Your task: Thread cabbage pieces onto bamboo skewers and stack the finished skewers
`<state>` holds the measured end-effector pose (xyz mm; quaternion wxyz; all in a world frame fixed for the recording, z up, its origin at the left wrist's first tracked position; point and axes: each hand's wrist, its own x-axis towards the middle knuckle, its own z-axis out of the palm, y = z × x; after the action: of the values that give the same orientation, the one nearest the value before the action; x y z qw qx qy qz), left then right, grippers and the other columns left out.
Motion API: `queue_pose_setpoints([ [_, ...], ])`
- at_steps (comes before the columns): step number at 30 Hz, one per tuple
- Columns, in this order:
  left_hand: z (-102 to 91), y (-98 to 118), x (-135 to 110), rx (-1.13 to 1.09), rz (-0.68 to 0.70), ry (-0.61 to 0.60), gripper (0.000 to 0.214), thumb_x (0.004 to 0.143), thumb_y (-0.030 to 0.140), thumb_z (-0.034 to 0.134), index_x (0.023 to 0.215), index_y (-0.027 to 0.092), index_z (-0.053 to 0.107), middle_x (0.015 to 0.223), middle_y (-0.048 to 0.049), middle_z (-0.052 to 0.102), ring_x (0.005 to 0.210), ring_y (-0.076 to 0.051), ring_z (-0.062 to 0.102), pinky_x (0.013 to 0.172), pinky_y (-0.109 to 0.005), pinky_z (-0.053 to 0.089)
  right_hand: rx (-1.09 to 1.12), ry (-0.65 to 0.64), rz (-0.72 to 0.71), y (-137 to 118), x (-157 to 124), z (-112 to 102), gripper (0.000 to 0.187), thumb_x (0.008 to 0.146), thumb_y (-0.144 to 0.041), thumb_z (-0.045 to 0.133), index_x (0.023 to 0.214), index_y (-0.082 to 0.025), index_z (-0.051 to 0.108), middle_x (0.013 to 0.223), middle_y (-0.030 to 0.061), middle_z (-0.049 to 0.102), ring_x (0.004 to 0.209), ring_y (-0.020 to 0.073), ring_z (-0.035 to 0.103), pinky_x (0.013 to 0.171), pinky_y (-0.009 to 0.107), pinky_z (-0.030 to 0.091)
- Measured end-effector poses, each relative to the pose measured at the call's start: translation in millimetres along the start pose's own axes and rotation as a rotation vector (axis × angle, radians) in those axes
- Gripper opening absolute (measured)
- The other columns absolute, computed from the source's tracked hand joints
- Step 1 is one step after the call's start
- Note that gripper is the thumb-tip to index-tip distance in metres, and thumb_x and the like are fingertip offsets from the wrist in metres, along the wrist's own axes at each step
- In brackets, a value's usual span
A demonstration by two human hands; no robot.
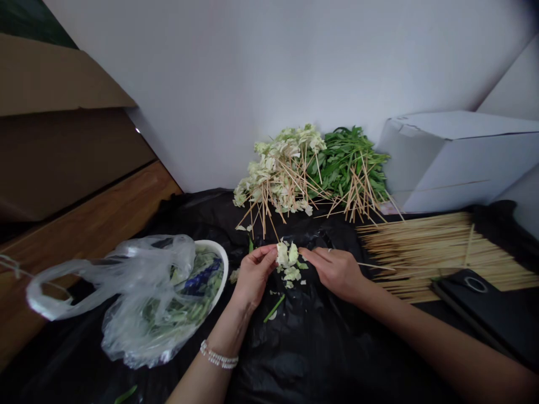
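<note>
Pale green cabbage leaf pieces sit between my two hands over the black plastic sheet. My left hand, a beaded bracelet at its wrist, pinches the left edge of these pieces. With fingers closed, my right hand is at their right side. A thin bamboo skewer sticks out behind my right palm toward the right; the rest of it is hidden by the hand and leaf. Loose leaf scraps and a green stem lie just below my hands.
Skewered cabbage and skewered leafy greens are piled by the wall. Many bare skewers lie right, partly under a dark phone-like object. A plastic bag overlaps a white bowl of greens. Boxes flank both sides.
</note>
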<state>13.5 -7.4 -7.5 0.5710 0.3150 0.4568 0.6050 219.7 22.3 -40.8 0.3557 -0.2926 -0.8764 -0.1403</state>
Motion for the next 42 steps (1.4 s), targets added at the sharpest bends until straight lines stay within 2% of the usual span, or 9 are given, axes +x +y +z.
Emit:
queue_pose_setpoints([
  [8, 0.8, -4.0, -0.7, -0.004, -0.024, -0.025, 0.032, 0.056, 0.034, 0.090, 0.079, 0.015, 0.078, 0.078, -0.0026, 0.076, 0.070, -0.010, 0.065, 0.070, -0.019, 0.053, 0.057, 0.009, 0.023, -3.5, 1.4, -0.7, 0.029, 0.096, -0.012, 0.041, 0.113, -0.011, 0.064, 0.087, 0.0054, 0.071, 0.071, 0.0130, 0.063, 0.065, 0.026, 0.045],
  [16, 2.6, -3.9, -1.6, -0.043, -0.058, -0.033, 0.034, 0.051, 0.033, 0.092, 0.074, 0.014, 0.076, 0.075, -0.0022, 0.074, 0.066, -0.009, 0.064, 0.068, -0.020, 0.053, 0.017, 0.015, -0.004, -4.0, 0.3, -0.4, 0.032, 0.096, -0.009, 0.037, 0.114, -0.011, 0.063, 0.087, 0.0049, 0.071, 0.071, 0.0129, 0.062, 0.065, 0.026, 0.045],
  [20, 0.0, -6.4, -0.1, 0.017, -0.047, -0.045, 0.036, 0.055, 0.036, 0.090, 0.078, 0.014, 0.075, 0.076, -0.0026, 0.073, 0.067, -0.009, 0.062, 0.068, -0.020, 0.051, -0.014, 0.004, -0.013, -4.5, 0.7, -0.8, 0.033, 0.096, -0.009, 0.037, 0.113, -0.011, 0.064, 0.086, 0.0048, 0.071, 0.070, 0.0136, 0.062, 0.063, 0.027, 0.044],
  [25, -1.8, -6.2, 0.6, 0.306, 0.123, -0.020, 0.037, 0.073, 0.040, 0.077, 0.101, 0.016, 0.071, 0.082, -0.0025, 0.070, 0.069, -0.011, 0.061, 0.063, -0.022, 0.048, -0.012, 0.052, 0.066, -1.8, 3.8, -2.8, 0.030, 0.096, -0.012, 0.039, 0.112, -0.011, 0.065, 0.081, 0.0042, 0.069, 0.064, 0.0132, 0.060, 0.061, 0.027, 0.043],
  [28, -3.2, -3.4, -1.2, 0.644, 0.291, -0.002, 0.023, 0.082, 0.039, 0.066, 0.085, 0.016, 0.072, 0.071, -0.0008, 0.064, 0.061, -0.012, 0.056, 0.057, -0.024, 0.044, 0.007, 0.090, 0.126, 1.8, 4.9, -3.9, 0.030, 0.096, -0.010, 0.039, 0.113, -0.010, 0.065, 0.081, 0.0046, 0.069, 0.065, 0.0131, 0.062, 0.064, 0.026, 0.044],
  [31, -4.7, -1.4, -4.8, 1.009, 0.443, -0.068, 0.017, 0.083, 0.032, 0.066, 0.077, 0.019, 0.074, 0.073, -0.0025, 0.063, 0.069, -0.016, 0.058, 0.067, -0.029, 0.044, 0.011, 0.086, 0.145, 4.3, 4.8, -4.4, 0.030, 0.095, -0.009, 0.041, 0.114, -0.010, 0.064, 0.082, 0.0047, 0.069, 0.067, 0.0132, 0.063, 0.066, 0.025, 0.045],
  [33, -5.5, -1.6, -7.1, 1.160, 0.464, -0.136, 0.014, 0.082, 0.032, 0.069, 0.083, 0.020, 0.077, 0.081, -0.0040, 0.065, 0.077, -0.019, 0.061, 0.074, -0.032, 0.046, 0.009, 0.076, 0.145, 4.9, 4.5, -4.3, 0.030, 0.095, -0.009, 0.041, 0.114, -0.010, 0.064, 0.082, 0.0047, 0.069, 0.068, 0.0128, 0.063, 0.066, 0.025, 0.045],
  [36, -6.6, -3.7, -8.8, 1.285, 0.421, -0.198, 0.016, 0.078, 0.033, 0.073, 0.090, 0.023, 0.077, 0.088, -0.0051, 0.067, 0.088, -0.023, 0.062, 0.081, -0.035, 0.046, 0.007, 0.073, 0.141, 4.6, 4.3, -4.2, 0.031, 0.095, -0.009, 0.040, 0.114, -0.010, 0.064, 0.082, 0.0048, 0.069, 0.067, 0.0126, 0.063, 0.066, 0.024, 0.045],
  [42, -6.5, -6.5, -8.3, 1.329, 0.463, -0.240, 0.014, 0.073, 0.025, 0.078, 0.085, 0.022, 0.072, 0.090, -0.0050, 0.068, 0.094, -0.026, 0.061, 0.084, -0.037, 0.045, 0.008, 0.062, 0.149, 3.6, 4.5, -4.0, 0.032, 0.094, -0.008, 0.040, 0.114, -0.011, 0.066, 0.080, 0.0047, 0.069, 0.066, 0.0130, 0.062, 0.064, 0.025, 0.045],
])
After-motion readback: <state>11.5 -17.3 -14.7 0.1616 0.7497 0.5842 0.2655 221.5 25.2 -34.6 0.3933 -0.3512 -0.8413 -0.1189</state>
